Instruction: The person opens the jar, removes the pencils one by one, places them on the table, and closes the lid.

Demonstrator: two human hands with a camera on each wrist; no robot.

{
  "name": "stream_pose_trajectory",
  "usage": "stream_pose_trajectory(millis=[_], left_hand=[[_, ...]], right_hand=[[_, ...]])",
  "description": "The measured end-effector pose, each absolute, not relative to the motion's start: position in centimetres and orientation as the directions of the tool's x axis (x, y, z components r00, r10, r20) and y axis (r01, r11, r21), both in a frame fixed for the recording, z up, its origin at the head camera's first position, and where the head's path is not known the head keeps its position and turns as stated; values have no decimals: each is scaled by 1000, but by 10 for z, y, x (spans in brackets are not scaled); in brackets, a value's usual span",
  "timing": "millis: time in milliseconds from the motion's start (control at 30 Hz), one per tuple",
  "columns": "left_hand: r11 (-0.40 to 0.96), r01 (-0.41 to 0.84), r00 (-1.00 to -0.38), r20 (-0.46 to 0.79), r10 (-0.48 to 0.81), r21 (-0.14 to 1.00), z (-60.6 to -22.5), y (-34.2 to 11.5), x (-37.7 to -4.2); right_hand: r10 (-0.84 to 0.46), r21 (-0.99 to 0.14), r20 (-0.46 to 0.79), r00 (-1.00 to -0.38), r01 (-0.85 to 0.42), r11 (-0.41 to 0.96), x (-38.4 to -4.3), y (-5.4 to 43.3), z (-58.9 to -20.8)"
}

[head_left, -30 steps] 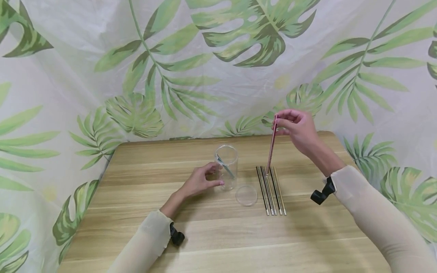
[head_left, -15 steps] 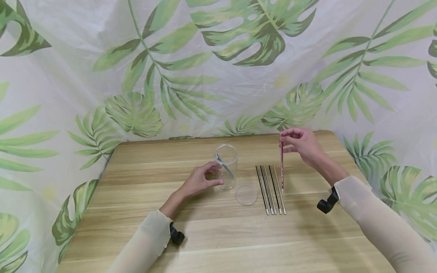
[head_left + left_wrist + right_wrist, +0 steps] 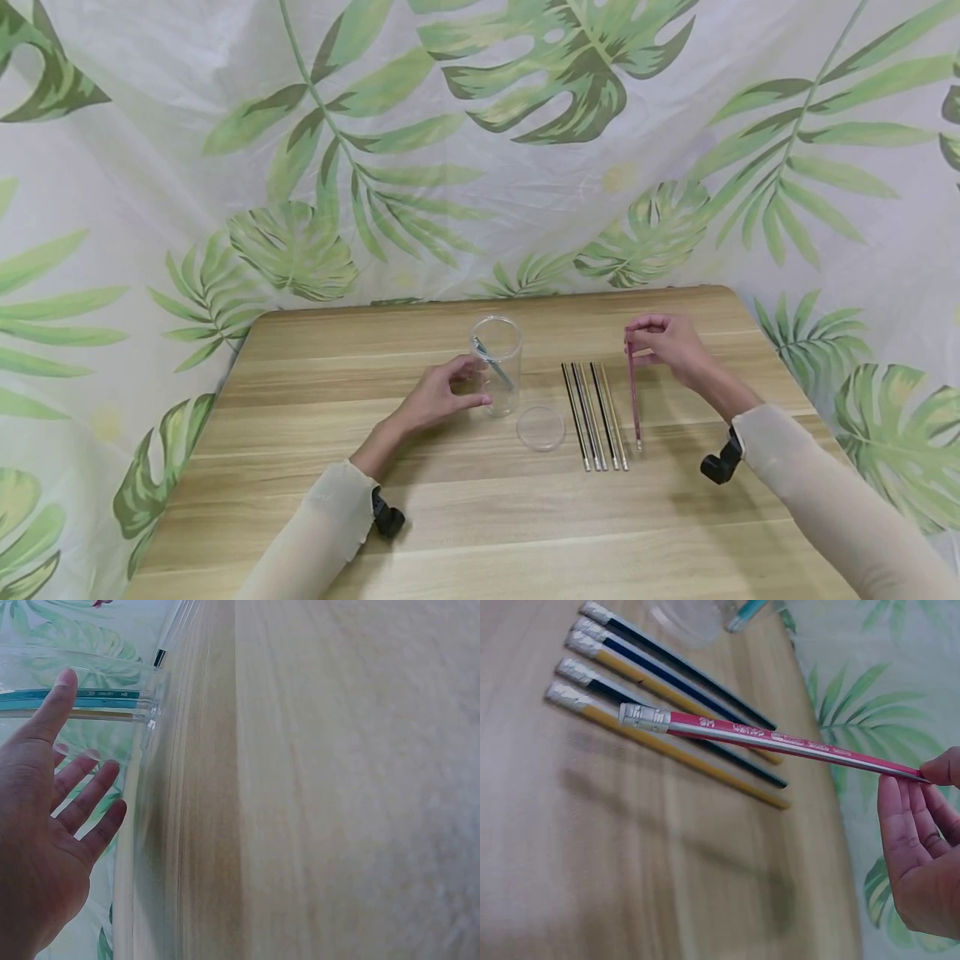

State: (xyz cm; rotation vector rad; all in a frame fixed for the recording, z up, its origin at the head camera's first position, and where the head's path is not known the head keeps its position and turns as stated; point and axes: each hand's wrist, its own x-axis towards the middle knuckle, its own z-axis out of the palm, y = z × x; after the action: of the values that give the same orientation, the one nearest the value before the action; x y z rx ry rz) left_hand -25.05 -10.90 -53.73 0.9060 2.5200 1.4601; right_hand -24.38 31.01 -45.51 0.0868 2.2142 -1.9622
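While our right hand [image 3: 667,346] pinches the red pencil [image 3: 780,744] by one end, it hangs below those fingers [image 3: 901,817]; our left hand [image 3: 431,398], loosely spread, flanks the jar [image 3: 506,398].

From farther back, your head camera looks forward and down on the bench [image 3: 450,517]. Up close, your left wrist camera [image 3: 387,518], turned sideways, faces the clear jar [image 3: 491,385]; your right wrist camera [image 3: 721,463] faces the red pencil [image 3: 780,741], which the head view shares.
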Motion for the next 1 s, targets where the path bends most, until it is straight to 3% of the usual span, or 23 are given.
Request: stream_pose_trajectory(millis=[333, 1000], left_hand=[[385, 441, -820, 189, 540, 811, -533, -110, -250], [384, 436, -825, 191, 532, 814, -534, -110, -249]], right_hand=[[-84, -958, -254, -964, 238, 159, -243, 313, -482], [-66, -930, -275, -959, 248, 270, -243, 309, -506]])
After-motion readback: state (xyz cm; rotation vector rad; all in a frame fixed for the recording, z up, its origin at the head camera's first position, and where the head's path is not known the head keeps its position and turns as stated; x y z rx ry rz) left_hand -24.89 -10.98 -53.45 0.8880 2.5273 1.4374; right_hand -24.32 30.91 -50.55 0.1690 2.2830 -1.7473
